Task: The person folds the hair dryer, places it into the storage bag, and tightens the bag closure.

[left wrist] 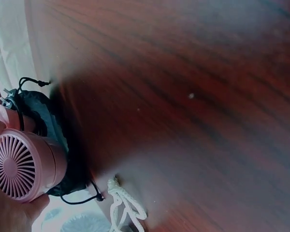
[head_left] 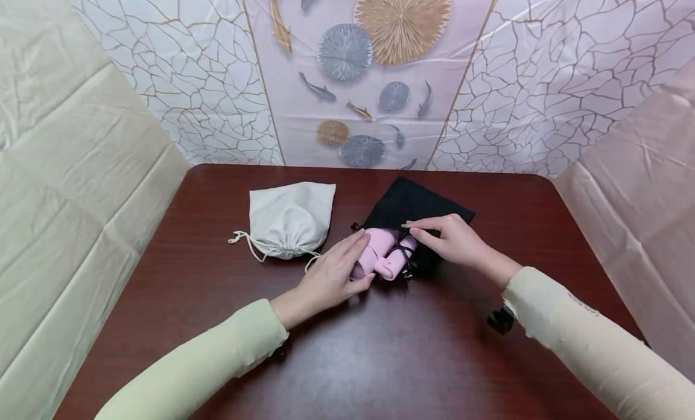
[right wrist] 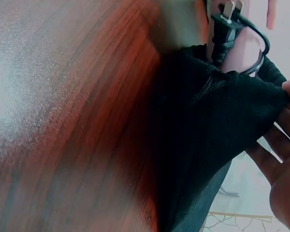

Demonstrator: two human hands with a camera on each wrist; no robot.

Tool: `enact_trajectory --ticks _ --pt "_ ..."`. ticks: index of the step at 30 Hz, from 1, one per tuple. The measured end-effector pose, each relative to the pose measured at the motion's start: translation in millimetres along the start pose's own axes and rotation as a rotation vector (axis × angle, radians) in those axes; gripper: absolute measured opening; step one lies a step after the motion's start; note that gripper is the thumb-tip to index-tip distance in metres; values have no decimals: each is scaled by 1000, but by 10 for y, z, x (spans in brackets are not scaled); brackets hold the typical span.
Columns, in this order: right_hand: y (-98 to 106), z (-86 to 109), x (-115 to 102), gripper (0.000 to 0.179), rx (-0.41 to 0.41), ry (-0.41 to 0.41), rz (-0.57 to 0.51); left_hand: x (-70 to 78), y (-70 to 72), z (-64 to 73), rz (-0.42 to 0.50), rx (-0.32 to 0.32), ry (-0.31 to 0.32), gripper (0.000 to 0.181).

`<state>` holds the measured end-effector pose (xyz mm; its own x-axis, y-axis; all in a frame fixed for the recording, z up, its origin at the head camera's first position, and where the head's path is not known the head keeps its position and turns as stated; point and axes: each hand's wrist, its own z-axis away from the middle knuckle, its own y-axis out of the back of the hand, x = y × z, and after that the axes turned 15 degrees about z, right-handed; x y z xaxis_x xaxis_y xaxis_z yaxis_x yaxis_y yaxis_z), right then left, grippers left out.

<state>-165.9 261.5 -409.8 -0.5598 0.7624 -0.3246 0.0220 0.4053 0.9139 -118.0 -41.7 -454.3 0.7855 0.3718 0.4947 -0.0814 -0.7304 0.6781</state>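
A pink hair dryer (head_left: 381, 245) with its handle folded lies partly inside the mouth of a black drawstring bag (head_left: 407, 200). My left hand (head_left: 338, 269) grips the dryer's body, the fingers on top and the thumb at the near side. The ribbed round grille (left wrist: 10, 166) faces out of the bag in the left wrist view. My right hand (head_left: 453, 239) pinches the bag's rim between thumb and fingers. Beside the handle, the black cord and two-pronged plug (right wrist: 226, 31) stick out above the bag's edge in the right wrist view. The dryer's other end is hidden in the bag.
A white drawstring bag (head_left: 290, 218) lies on the dark red wooden table (head_left: 347, 353), left of the black one. Its white cord (left wrist: 123, 203) shows near my left hand. Patterned sheets (head_left: 206, 64) hang behind the table, and plain cloth (head_left: 65, 215) hangs at both sides.
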Motion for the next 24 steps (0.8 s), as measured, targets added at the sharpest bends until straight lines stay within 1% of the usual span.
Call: enact_trajectory --ticks 5,11,17,24 --pt "2 20 -67 24 1 22 -6 -2 -27 -36 14 5 29 68" --pt "-5 34 -103 26 -12 49 12 -15 -47 -54 23 28 53 69" --pt "-26 67 -135 27 25 121 49 -14 -63 -52 20 29 85 69" --pt "-25 94 -148 27 66 143 58 3 -119 -69 8 48 85 70"
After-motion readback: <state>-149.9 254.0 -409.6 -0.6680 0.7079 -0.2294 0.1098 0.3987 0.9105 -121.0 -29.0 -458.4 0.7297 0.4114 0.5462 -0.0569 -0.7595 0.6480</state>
